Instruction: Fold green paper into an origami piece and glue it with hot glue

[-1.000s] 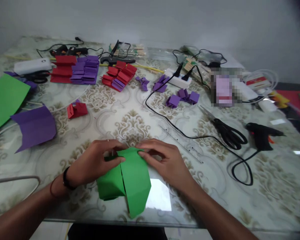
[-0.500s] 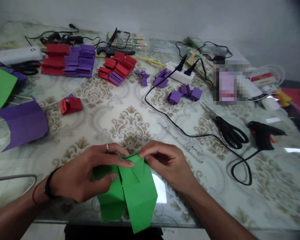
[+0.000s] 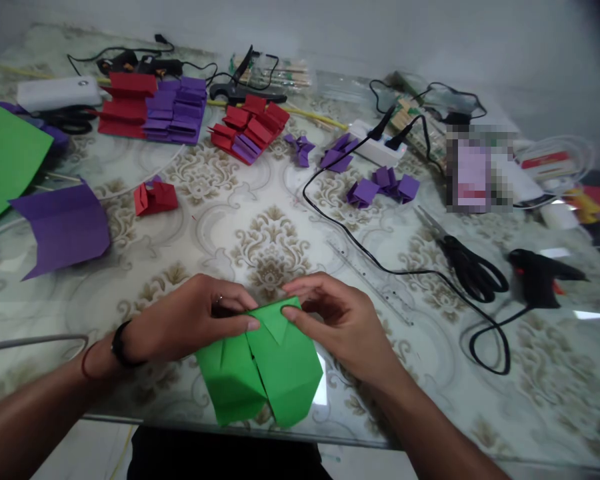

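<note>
A green folded paper (image 3: 260,370) lies at the near edge of the glass-topped table (image 3: 260,233). My left hand (image 3: 190,323) presses on its upper left part, fingers curled and pinched at the top fold. My right hand (image 3: 337,320) pinches the small folded-down corner at the paper's top edge. Both hands touch the paper from either side.
Purple sheet (image 3: 63,227) and green sheet (image 3: 5,160) lie at left, a small red folded piece (image 3: 155,198) beyond. Stacks of red and purple folded pieces (image 3: 165,110) sit at the back. Black scissors (image 3: 467,263), a glue gun (image 3: 540,277) and its cord (image 3: 380,263) lie right.
The green paper's lower flaps have been drawn up, so it sits shorter on the table. Both hands stay at its top edge, pinching the folded corner.
</note>
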Action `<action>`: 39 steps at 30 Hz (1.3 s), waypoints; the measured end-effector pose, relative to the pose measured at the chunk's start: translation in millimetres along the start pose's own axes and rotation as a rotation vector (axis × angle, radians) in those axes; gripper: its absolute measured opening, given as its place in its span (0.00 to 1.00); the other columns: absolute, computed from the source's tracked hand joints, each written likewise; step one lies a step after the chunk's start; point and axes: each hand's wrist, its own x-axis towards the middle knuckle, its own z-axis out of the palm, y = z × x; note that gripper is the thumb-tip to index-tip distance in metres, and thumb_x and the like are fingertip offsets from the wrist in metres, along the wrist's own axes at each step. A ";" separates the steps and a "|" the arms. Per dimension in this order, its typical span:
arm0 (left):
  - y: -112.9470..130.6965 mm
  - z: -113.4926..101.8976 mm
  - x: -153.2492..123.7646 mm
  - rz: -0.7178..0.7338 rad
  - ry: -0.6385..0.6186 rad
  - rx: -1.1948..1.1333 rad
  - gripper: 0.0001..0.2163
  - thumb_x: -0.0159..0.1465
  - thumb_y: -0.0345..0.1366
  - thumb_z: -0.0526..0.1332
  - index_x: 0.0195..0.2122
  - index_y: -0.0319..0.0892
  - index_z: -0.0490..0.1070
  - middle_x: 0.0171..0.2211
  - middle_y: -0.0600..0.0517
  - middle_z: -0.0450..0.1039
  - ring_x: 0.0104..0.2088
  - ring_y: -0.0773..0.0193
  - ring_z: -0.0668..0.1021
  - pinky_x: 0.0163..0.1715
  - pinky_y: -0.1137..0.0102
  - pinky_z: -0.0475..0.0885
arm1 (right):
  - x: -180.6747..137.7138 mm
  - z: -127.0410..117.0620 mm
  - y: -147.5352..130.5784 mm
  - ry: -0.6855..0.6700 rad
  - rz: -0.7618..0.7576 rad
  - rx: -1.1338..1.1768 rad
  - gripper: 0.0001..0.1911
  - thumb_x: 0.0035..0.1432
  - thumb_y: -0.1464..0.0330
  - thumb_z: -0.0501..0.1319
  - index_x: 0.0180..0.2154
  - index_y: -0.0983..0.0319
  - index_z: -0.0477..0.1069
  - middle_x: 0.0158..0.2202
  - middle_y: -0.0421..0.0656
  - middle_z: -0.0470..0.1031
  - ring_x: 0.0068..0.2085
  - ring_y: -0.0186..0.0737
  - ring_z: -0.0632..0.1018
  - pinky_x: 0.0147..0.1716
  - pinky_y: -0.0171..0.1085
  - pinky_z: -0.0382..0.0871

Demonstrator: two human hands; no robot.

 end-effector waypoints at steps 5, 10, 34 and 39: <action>-1.8 1.8 0.3 -0.009 0.007 -0.082 0.11 0.70 0.45 0.65 0.43 0.44 0.82 0.40 0.52 0.87 0.40 0.59 0.86 0.35 0.73 0.74 | 1.8 -0.6 -0.7 -0.104 0.110 0.077 0.07 0.62 0.62 0.72 0.39 0.58 0.81 0.32 0.38 0.80 0.32 0.32 0.78 0.32 0.31 0.71; 6.1 3.2 0.5 -0.026 0.015 0.052 0.14 0.70 0.47 0.63 0.46 0.43 0.81 0.40 0.51 0.86 0.39 0.59 0.84 0.36 0.71 0.73 | 3.1 2.1 -0.6 -0.156 0.176 0.123 0.13 0.59 0.60 0.74 0.30 0.61 0.78 0.27 0.37 0.77 0.28 0.31 0.74 0.29 0.31 0.68; -1.2 11.0 10.1 -0.010 0.059 0.125 0.17 0.68 0.48 0.64 0.29 0.41 0.69 0.25 0.58 0.61 0.25 0.70 0.64 0.22 0.75 0.56 | 0.5 6.8 -5.7 -0.252 0.199 -0.053 0.15 0.62 0.57 0.70 0.30 0.62 0.76 0.27 0.38 0.72 0.30 0.35 0.70 0.29 0.34 0.64; 0.2 9.9 8.6 -0.027 0.037 0.119 0.20 0.69 0.52 0.62 0.31 0.40 0.74 0.25 0.56 0.65 0.26 0.69 0.66 0.22 0.75 0.58 | 0.0 5.7 -5.5 -0.263 0.195 -0.098 0.15 0.62 0.58 0.70 0.31 0.62 0.76 0.27 0.37 0.69 0.30 0.34 0.68 0.29 0.34 0.63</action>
